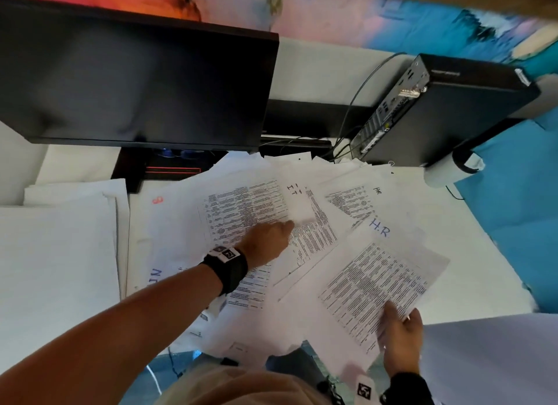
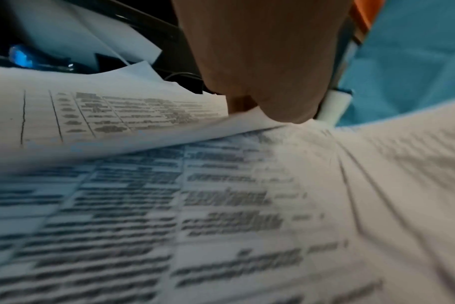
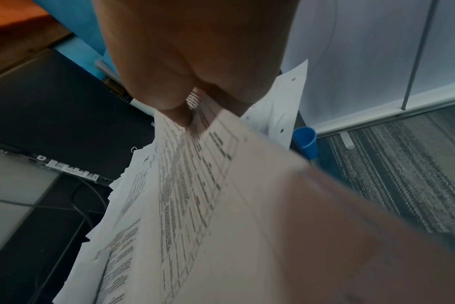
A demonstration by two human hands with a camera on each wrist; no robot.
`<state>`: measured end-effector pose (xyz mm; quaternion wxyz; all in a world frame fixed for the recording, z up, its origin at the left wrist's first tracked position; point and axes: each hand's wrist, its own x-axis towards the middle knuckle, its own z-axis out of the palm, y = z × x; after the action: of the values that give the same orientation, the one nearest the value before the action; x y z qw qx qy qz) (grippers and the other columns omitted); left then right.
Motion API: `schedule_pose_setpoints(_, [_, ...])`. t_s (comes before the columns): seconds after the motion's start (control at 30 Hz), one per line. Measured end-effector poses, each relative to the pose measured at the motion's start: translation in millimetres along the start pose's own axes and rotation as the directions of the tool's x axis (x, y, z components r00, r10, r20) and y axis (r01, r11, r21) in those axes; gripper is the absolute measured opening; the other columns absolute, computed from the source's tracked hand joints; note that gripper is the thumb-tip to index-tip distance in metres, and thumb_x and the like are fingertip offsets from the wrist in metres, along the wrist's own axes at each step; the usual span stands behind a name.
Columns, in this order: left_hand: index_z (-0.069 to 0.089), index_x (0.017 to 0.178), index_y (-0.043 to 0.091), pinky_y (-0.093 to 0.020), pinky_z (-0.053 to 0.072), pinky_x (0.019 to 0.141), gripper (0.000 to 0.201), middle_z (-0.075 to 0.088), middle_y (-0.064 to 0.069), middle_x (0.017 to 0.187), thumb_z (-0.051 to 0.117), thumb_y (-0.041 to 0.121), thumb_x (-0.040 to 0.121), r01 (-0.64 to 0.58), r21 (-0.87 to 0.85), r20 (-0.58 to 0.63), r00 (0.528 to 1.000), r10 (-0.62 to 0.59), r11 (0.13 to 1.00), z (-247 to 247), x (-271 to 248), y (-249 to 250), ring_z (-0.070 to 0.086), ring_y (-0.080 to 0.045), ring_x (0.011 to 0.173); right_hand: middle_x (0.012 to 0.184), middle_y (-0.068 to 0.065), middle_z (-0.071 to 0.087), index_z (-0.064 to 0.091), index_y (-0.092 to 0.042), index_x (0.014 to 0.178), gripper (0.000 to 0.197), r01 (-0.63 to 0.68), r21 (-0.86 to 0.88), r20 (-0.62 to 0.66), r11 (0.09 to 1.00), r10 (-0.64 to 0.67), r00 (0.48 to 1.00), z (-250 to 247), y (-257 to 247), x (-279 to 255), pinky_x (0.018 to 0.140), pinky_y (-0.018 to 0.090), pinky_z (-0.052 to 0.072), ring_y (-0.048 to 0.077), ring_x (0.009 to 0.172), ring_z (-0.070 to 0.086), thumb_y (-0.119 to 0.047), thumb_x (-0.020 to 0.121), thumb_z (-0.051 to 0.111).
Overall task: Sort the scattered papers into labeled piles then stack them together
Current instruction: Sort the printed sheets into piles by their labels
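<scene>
Printed sheets (image 1: 241,211) lie fanned across the white table (image 1: 471,253). My left hand (image 1: 290,225) reaches to the middle of the spread and pinches the edge of a sheet marked IT (image 1: 299,205); in the left wrist view the fingertips (image 2: 286,107) pinch that lifted edge (image 2: 247,121). My right hand (image 1: 395,320) grips the near corner of a printed sheet marked H.R (image 1: 377,277), held tilted above the others. The right wrist view shows the thumb and fingers (image 3: 169,98) clamped on this sheet (image 3: 195,185). Another sheet marked HR (image 1: 350,199) lies behind it.
A dark monitor (image 1: 136,81) stands at the back left, with a black computer case (image 1: 447,111) and cables (image 1: 356,108) at the back right. A stack of blank white paper (image 1: 57,253) lies at the left. A white roll (image 1: 447,175) sits by the table's right edge.
</scene>
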<state>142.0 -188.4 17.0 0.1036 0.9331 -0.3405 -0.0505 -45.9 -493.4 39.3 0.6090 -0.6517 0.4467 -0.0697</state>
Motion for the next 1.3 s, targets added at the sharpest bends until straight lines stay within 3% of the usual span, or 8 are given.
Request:
schedule_pose_setpoints(0.17, [0.054,0.116,0.007,-0.034,0.055,0.052,0.017,0.062,0.0,0.068,0.056,0.01,0.099,0.235,-0.468,-0.13,0.935,-0.33,0.852,-32,27,24,0.064,-0.021,0.059,0.111,0.01,0.068,0.053,-0.002,0.13,0.026,-0.011,0.065,0.097,0.998,0.005,0.995,23,-13,-8,0.055,0.019,0.055,0.017,0.082,0.064,-0.008,0.106,0.058])
schedule_pose_setpoints(0.27, [0.051,0.107,0.005,-0.034,0.048,0.052,0.008,0.049,0.007,0.061,0.054,0.007,0.1,0.232,-0.644,-0.105,0.917,-0.384,0.729,-45,44,67,0.062,-0.025,0.059,0.128,0.008,0.071,0.053,-0.004,0.136,0.03,-0.022,0.119,0.143,0.993,0.005,0.99,37,-16,-4,0.081,0.028,0.063,0.027,0.115,0.069,-0.004,0.106,0.055])
schedule_pose_setpoints(0.47, [0.057,0.12,0.004,-0.029,0.041,0.058,0.017,0.065,-0.012,0.087,0.048,0.01,0.106,0.178,-0.813,0.174,0.983,-0.059,0.555,-39,56,137,0.058,-0.022,0.067,0.133,0.012,0.066,0.062,-0.024,0.133,0.063,0.028,-0.004,0.315,1.0,-0.025,0.949,61,-23,5,0.104,0.041,0.052,0.03,0.135,0.057,-0.074,0.095,0.055])
schedule_pose_setpoints(0.67, [0.063,0.129,0.002,-0.032,0.057,0.088,0.032,0.07,-0.017,0.127,0.05,-0.003,0.101,0.31,-0.78,0.265,0.951,-0.162,0.543,-34,-3,64,0.069,-0.021,0.101,0.094,0.004,0.075,0.069,-0.011,0.119,0.036,0.068,-0.191,0.321,0.979,-0.003,0.947,79,-29,11,0.064,0.028,0.046,0.023,0.072,0.057,-0.016,0.087,0.084])
schedule_pose_setpoints(0.87, [0.039,0.155,0.016,-0.052,0.028,0.125,0.084,0.027,-0.019,0.166,0.081,0.035,0.086,0.582,-0.168,0.253,0.806,-0.536,0.796,-41,-110,-85,0.026,-0.039,0.153,0.102,0.007,0.072,0.071,-0.007,0.116,0.036,0.093,-0.27,0.35,0.958,0.007,0.937,68,-40,18,0.087,0.034,0.049,0.02,0.089,0.062,-0.016,0.085,0.085])
schedule_pose_setpoints(0.97, [0.025,0.161,0.015,-0.051,0.031,0.123,0.096,0.021,-0.019,0.167,0.082,0.026,0.085,0.701,-0.147,0.309,0.703,-0.641,0.698,-50,-168,-136,0.027,-0.044,0.15,0.072,0.007,0.069,0.068,0.009,0.088,0.037,0.215,-0.401,0.456,0.891,-0.009,0.89,62,-74,26,0.069,0.03,0.046,0.018,0.059,0.057,-0.024,0.085,0.086])
schedule_pose_setpoints(1.07, [0.019,0.164,0.012,-0.045,0.029,0.124,0.102,0.021,-0.013,0.169,0.082,0.009,0.083,0.716,-0.2,0.368,0.688,-0.626,0.669,-48,-215,-154,0.028,-0.037,0.151,0.087,0.015,0.077,0.066,0.014,0.099,0.08,0.371,-0.483,0.6,0.793,-0.008,0.8,76,-109,31,0.081,0.037,0.053,0.026,0.073,0.07,-0.053,0.066,0.094])
schedule_pose_setpoints(1.3, [0.032,0.161,0.01,-0.04,0.03,0.12,0.097,0.036,-0.016,0.158,0.086,0.009,0.08,0.652,-0.398,0.153,0.741,-0.654,0.646,-32,-241,-160,0.036,-0.035,0.141,0.102,0.008,0.079,0.073,-0.016,0.111,0.023,0.661,-0.475,0.874,0.581,0.226,0.43,224,-126,-51,0.08,0.033,0.058,0.027,0.094,0.075,-0.012,0.09,0.08])
